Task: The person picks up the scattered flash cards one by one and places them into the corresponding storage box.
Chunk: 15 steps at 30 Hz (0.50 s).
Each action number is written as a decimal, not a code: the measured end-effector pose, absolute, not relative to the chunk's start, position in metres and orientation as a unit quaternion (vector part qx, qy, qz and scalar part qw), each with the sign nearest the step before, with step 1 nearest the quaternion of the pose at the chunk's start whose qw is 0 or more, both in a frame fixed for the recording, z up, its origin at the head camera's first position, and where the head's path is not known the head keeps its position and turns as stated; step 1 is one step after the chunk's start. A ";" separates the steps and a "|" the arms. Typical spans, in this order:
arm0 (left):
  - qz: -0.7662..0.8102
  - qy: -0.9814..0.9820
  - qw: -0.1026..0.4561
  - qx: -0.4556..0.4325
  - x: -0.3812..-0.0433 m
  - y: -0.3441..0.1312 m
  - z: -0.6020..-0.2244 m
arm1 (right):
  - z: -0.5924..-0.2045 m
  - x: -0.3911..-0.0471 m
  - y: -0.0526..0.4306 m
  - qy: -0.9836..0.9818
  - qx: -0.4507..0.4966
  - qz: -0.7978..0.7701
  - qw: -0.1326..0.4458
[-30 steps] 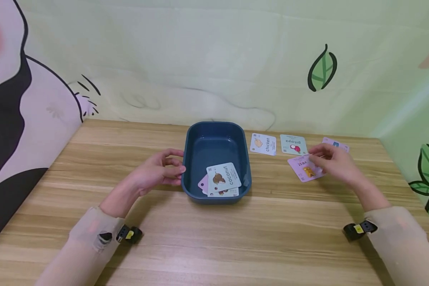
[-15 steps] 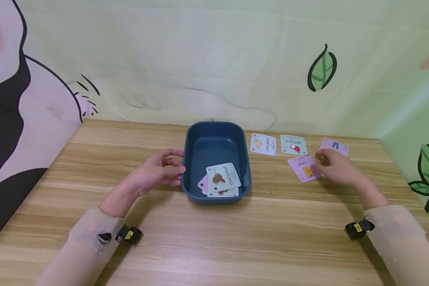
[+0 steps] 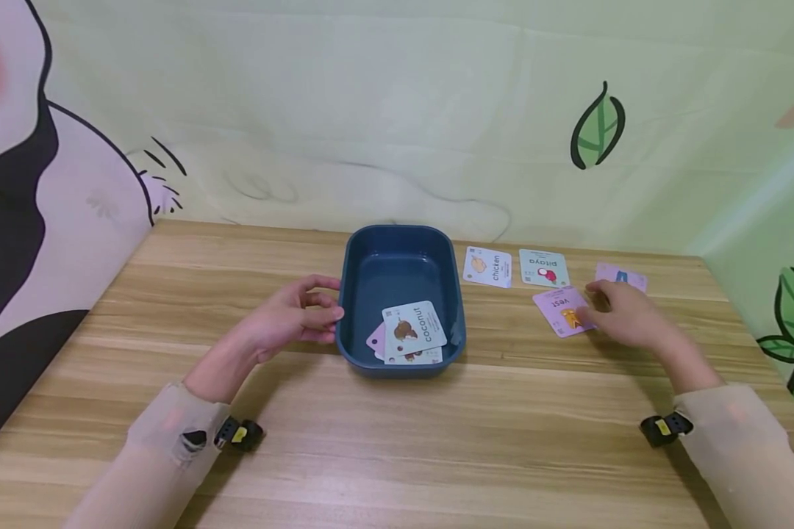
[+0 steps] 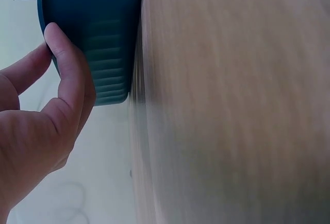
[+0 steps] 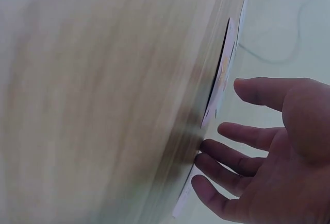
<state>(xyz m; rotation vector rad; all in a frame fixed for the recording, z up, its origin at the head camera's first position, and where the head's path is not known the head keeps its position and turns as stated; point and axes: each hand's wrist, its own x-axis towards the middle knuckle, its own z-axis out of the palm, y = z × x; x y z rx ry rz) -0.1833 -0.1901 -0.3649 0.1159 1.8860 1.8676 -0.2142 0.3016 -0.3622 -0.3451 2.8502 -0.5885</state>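
My left hand (image 3: 299, 312) touches the outer left wall of a dark blue basin (image 3: 459, 323) near its rim. In the left wrist view, the thumb (image 4: 69, 64) lies against the wall. Within the basin are a coconut card (image 3: 406, 330), another pale card partly under it, and a purple one mostly covered. My right hand (image 3: 625, 312), fingers spread and holding nothing, hovers by a purple vest card (image 3: 562, 312). Just beyond it lies another purple card (image 3: 622, 275) with a blue picture, partly covered by the hand. The right wrist view shows the palm side and fingers close to the cards' edges.
Along the back, right of the basin, lie a chicken card (image 3: 487, 267) and a pitaya card (image 3: 544, 267). A pale printed cloth (image 3: 397, 117) with leaf drawings hangs behind the wooden table (image 3: 397, 448).
The right hand has drawn back slightly to the right and toward the person, uncovering more of the vest card. Left hand, basin and cards show no clear movement.
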 end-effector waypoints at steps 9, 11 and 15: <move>0.684 0.688 0.240 0.043 -0.183 -0.190 -0.365 | -0.362 -0.209 0.299 0.971 -0.120 -0.193 0.080; 0.684 0.688 0.239 0.044 -0.183 -0.190 -0.365 | -0.362 -0.209 0.299 0.970 -0.122 -0.197 0.069; 0.683 0.688 0.239 0.046 -0.183 -0.190 -0.365 | -0.364 -0.210 0.300 0.969 -0.121 -0.210 0.049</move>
